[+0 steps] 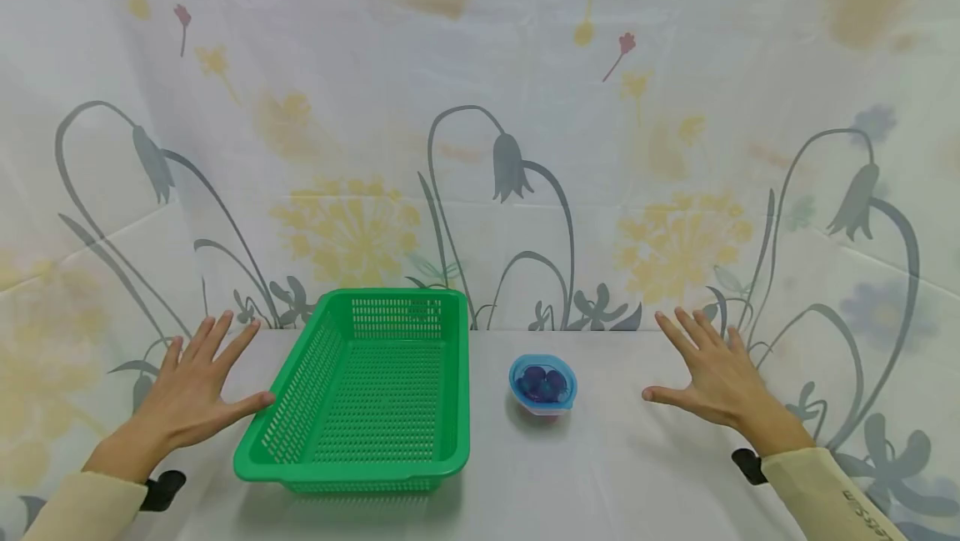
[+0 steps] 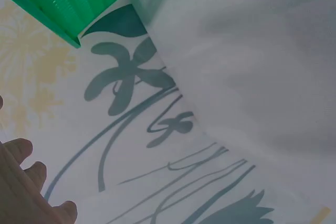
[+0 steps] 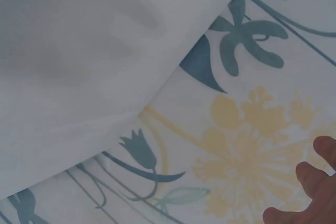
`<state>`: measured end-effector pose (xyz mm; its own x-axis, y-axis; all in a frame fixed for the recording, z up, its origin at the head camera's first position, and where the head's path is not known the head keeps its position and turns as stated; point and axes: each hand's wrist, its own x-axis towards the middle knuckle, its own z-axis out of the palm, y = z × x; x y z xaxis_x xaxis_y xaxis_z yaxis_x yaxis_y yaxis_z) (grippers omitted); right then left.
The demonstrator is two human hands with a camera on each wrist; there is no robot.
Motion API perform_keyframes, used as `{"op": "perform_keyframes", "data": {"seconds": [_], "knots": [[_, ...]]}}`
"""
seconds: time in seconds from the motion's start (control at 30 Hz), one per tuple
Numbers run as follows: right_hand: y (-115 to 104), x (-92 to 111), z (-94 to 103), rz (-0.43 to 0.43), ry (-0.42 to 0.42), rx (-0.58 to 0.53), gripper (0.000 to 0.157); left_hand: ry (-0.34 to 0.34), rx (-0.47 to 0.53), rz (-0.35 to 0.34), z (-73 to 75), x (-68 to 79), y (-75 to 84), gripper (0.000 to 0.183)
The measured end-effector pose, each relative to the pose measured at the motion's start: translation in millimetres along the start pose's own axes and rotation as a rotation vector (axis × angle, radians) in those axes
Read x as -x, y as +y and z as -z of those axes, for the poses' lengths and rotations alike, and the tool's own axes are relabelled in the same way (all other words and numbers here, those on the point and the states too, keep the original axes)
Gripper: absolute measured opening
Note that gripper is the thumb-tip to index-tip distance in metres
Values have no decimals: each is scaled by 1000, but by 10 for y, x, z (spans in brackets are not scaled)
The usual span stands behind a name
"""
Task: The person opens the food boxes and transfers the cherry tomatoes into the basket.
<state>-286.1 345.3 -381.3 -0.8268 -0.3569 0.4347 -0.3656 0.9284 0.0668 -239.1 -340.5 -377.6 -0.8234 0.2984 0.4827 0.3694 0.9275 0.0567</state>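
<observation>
A green plastic basket point(image 1: 375, 399) with perforated walls stands on the white table, left of the middle. My left hand point(image 1: 187, 399) is spread beside its left side, the thumb tip overlapping the rim in the head view; whether it touches I cannot tell. To the right of the basket sits a small tub point(image 1: 543, 384) with a blue rim and several dark purple round things in it. Well to the right of that tub, my right hand point(image 1: 712, 383) is held out with fingers spread, holding nothing. The wrist views catch only fingertips of the left hand point(image 2: 26, 187) and right hand point(image 3: 310, 187).
Behind the table point(image 1: 600, 474) hangs a white curtain point(image 1: 480, 57) printed with grey and yellow flowers, close to the table's back edge. A corner of the basket also shows at the top left of the left wrist view. Dark straps sit at both wrists.
</observation>
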Motion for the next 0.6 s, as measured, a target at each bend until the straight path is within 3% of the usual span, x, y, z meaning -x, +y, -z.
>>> {"op": "perform_keyframes", "data": {"seconds": [0.23,0.4,0.6], "knots": [[-54,-21,42,32,32,-36,108,25,129,-25,75,-39,130,96],[-147,-53,92,41,45,-79,105,4,239,28,143,-69,331,95],[-232,-84,65,94,110,-99,101,47,285,32,183,-139,586,94]]}}
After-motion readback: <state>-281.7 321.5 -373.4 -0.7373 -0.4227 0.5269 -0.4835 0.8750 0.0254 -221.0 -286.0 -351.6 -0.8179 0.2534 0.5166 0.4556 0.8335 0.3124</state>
